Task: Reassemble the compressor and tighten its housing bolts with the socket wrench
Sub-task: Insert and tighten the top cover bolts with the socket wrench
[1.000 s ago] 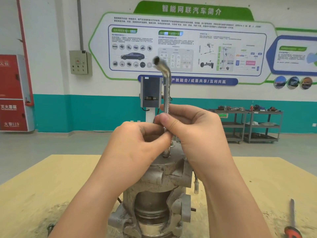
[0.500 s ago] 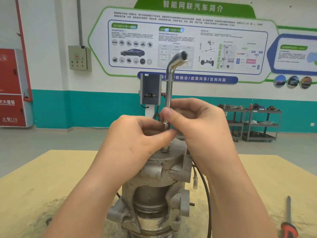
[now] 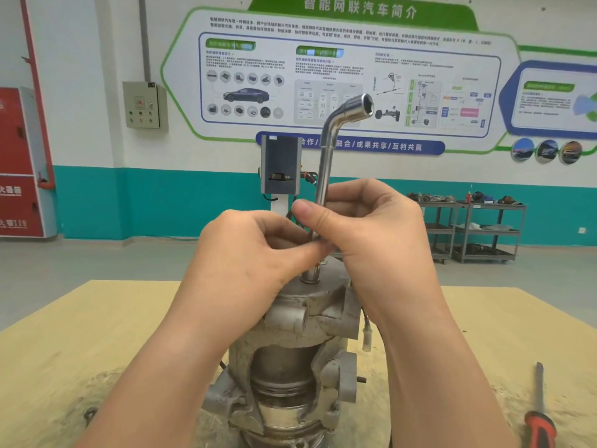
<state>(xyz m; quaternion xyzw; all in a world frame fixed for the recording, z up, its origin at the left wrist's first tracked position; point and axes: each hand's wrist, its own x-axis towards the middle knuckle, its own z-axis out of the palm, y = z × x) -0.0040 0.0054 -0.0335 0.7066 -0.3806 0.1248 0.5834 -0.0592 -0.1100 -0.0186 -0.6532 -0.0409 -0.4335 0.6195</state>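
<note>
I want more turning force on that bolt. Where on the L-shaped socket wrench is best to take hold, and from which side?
Probably the bent upper arm of the socket wrench, just below its open hex end, approached from the right, where it points. It juts sideways off the upright shaft, giving leverage. The left hand and right hand now pinch the straight shaft low, near the compressor top.

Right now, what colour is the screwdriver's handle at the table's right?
Red with black, on the screwdriver; the head view shows it.

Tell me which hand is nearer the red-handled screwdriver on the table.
Right. The right hand grips the socket wrench above the compressor, on the screwdriver's side; the left hand pinches the shaft farther away.
</note>
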